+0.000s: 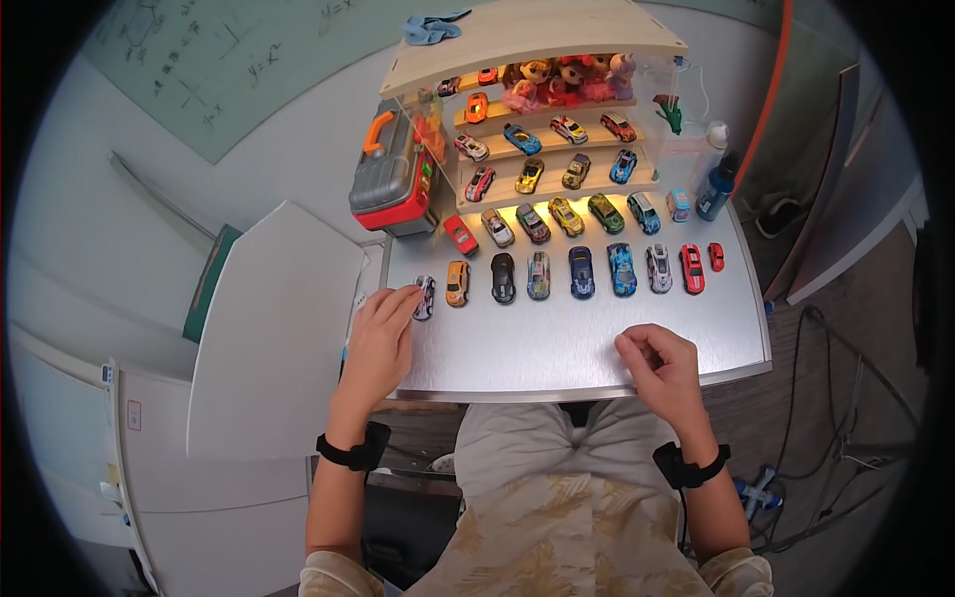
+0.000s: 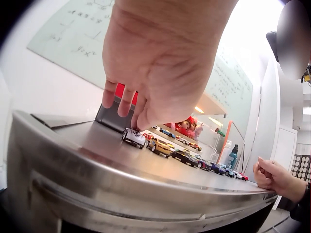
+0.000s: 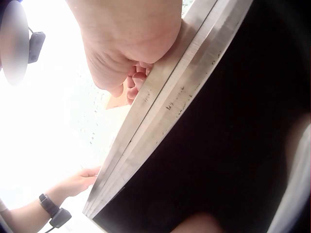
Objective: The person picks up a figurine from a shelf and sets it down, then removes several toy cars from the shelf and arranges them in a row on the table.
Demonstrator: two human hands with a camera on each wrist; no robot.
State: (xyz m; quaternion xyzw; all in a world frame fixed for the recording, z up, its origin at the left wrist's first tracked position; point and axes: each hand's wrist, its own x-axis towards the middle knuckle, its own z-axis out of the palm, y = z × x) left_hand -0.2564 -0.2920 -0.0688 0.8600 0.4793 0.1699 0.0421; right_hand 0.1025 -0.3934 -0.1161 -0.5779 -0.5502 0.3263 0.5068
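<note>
Left grip (image 1: 381, 338) at the white-and-black toy car (image 1: 427, 299), left end of the front row.
It touches the car; whether it pinches, I cannot tell. The right grip (image 1: 665, 370) curls loosely by the brushed-metal bench's (image 1: 517, 360) front edge. "y=x²" reads on the greenish board (image 1: 214, 99) behind the wooden shelf (image 1: 537, 42).

A gray-and-red toolbox (image 1: 383, 186) with an orange handle (image 1: 375, 132) stands left of the wooden display shelf (image 1: 537, 42). A blue cloth (image 1: 434, 28) lies on the shelf's top; dolls (image 1: 570, 82) sit on an upper tier. At right, a blue bottle (image 1: 713, 193) stands beside a white-topped bottle (image 1: 712, 141). Behind, a pale-green board (image 1: 204, 124) bears handwritten formulas.
</note>
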